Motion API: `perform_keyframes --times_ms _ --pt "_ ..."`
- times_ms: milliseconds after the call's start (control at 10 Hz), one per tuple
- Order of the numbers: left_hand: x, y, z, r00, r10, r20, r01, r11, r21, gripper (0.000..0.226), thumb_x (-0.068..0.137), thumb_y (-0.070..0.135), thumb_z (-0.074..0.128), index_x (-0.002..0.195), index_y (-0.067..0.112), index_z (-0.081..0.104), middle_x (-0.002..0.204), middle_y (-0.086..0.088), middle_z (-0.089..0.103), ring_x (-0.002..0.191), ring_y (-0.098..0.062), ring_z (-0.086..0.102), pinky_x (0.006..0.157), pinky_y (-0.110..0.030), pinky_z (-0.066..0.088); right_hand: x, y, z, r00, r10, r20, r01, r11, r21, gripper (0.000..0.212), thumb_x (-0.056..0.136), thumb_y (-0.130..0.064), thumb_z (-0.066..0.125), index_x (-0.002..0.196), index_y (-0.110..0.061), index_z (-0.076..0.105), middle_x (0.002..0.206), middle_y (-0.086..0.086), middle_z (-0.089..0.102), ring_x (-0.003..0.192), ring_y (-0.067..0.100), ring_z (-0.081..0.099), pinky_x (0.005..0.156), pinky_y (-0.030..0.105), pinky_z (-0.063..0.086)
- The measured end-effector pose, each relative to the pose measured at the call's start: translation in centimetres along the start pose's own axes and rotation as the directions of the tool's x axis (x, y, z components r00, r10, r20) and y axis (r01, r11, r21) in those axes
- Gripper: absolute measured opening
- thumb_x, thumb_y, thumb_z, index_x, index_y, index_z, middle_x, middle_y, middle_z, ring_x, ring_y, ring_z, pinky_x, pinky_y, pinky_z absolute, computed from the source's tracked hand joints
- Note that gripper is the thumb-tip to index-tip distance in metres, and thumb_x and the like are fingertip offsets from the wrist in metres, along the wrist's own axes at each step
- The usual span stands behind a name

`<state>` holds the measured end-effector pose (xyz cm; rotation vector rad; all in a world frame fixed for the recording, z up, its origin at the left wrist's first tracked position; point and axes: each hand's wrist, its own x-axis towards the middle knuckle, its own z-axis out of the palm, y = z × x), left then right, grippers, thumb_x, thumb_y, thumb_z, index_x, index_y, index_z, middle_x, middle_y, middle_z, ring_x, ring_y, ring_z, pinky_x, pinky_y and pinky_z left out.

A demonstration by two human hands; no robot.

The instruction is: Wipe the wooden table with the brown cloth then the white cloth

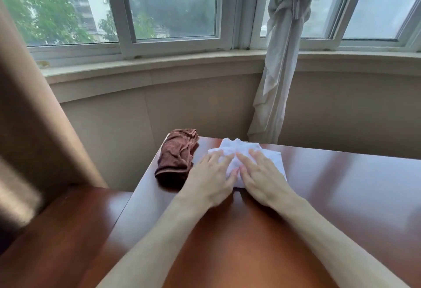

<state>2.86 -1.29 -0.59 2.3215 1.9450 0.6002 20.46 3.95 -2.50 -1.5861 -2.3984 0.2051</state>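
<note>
Fingers (224, 159) of both hands lie straight, spread, pressing the white cloth (271, 156).

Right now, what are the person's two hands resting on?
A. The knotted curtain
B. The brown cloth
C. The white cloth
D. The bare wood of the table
C. Both the left hand and the right hand lie flat with straight fingers on the white cloth, while the brown cloth lies untouched beside it at the edge of the wooden table.
</note>
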Motion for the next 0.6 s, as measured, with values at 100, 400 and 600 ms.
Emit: perform_keyframes --times_ms 100,400,600 --pt "1.5 -0.5 1.1 0.991 -0.115 0.069 0.11 0.991 0.074 0.062 0.101 0.046 0.023 0.157 0.02 0.029 0.164 -0.009 0.024 0.15 -0.028 0.022 0.12 -0.043 0.022 2.0 -1.1 1.2 0.994 -0.111 -0.014 0.111 0.993 -0.032 0.087 0.089 -0.048 -0.001 0.154 -0.009 0.042 0.158 0.021 0.039 0.146 0.043 0.033 0.116 0.059 0.03" --pt "2.7 -0.9 0.5 0.979 -0.151 0.139 0.094 0.932 0.351 0.064 0.092 0.039 0.007 0.125 0.01 0.053 0.126 -0.011 0.053 0.118 -0.032 0.047 0.101 -0.039 0.034 1.7 -2.8 -2.3 0.967 -0.029 0.251 0.047 0.997 -0.067 0.057 0.107 -0.043 0.02 0.161 -0.025 0.024 0.165 0.013 0.021 0.152 0.032 0.018 0.121 0.053 0.02" --pt "-3.2 5.9 -3.7 0.989 -0.145 0.002 0.143 0.977 0.157 0.042 0.098 0.042 0.042 0.132 0.02 0.052 0.135 0.002 0.053 0.122 -0.023 0.051 0.085 -0.037 0.045 -4.9 -2.0 -7.8 0.958 0.003 0.287 0.015 0.998 -0.06 0.051 0.104 -0.027 0.042 0.154 -0.019 0.038 0.154 0.015 0.038 0.142 0.035 0.037 0.109 0.046 0.039"
